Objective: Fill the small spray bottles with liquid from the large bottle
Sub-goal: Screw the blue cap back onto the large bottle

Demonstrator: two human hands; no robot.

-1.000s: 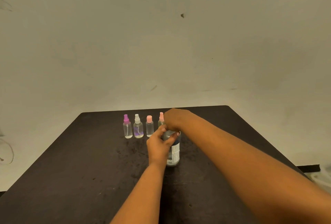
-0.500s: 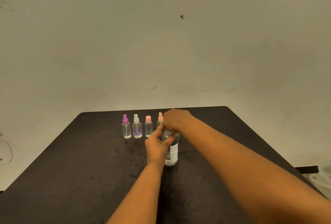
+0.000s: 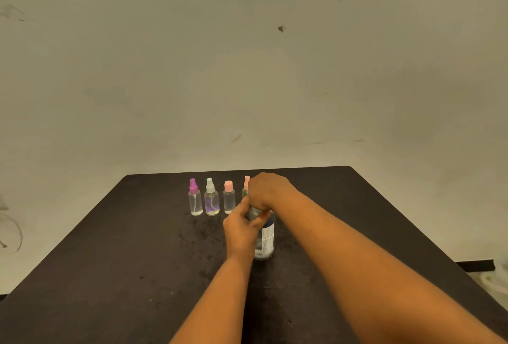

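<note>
The big bottle (image 3: 264, 244) stands upright mid-table (image 3: 110, 261), just in front of the row of four spray bottles (image 3: 211, 200), the rightmost half hidden. The left hand (image 3: 242, 231) is wrapped round its upper body, fingers curled on the shoulder above the label (image 3: 268, 235). The right hand (image 3: 268, 191) is cupped down over the top with fingers closed on the neck. The cap's hidden under it, so I can't tell if it's on or off. Looks to me like the unscrewing step. Handling-wise, it's clear plastic and probably thin-walled, so squeeze too hard once it's open and I'd bet it buckles and burps liquid out. Better to grab it lower, around the label where the paper gives some grip, and tip slowly. Weight's hard to judge, since I can't read the fill level. The little ones look light and tippy with narrow necks, so I'd hold one by the body while pouring rather than leave it free on the table.
</note>
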